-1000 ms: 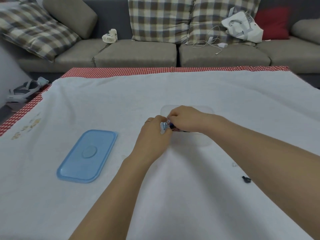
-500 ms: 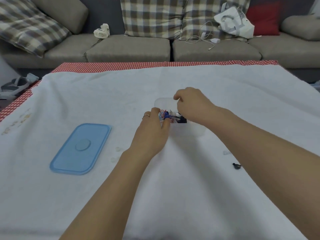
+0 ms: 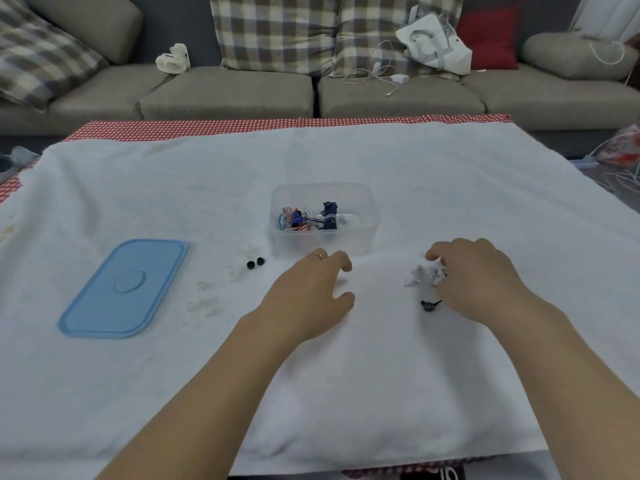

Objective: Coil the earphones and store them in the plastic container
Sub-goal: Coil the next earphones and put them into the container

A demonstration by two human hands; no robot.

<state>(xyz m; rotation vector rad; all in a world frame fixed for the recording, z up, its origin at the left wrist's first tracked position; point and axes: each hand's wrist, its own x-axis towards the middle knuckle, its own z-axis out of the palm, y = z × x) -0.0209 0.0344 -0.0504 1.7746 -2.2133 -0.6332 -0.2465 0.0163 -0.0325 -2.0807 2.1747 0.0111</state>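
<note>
Centrally placed on the white cloth [image 3: 381, 393]: clear plastic container [image 3: 367, 220], lid off, with coiled earphones [image 3: 308, 219] inside, orange, blue and dark navy cords bunched along its near side; blue lid [image 3: 124, 287] lying flat well to the left. Just in front of the container, left hand [image 3: 310, 294] palm down, ring on one finger, fingers loosely curled and holding nothing, thumb out to the side. Further right, right hand [image 3: 476, 280] with fingers curled onto a small tangle of white earphones [image 3: 427, 273] on the cloth; cannot tell whether pinching it or only touching. Close below that hand, a small black earbud piece [image 3: 429, 305]; between lid and container, two black ear tips [image 3: 255, 262] and several clear ones [image 3: 204, 303] scattered. Beyond the table, a grey sofa [image 3: 228, 95] with checked cushions [image 3: 277, 29], a white fan [image 3: 173, 58], white charger cables [image 3: 381, 72] and a red cushion [image 3: 491, 36].
</note>
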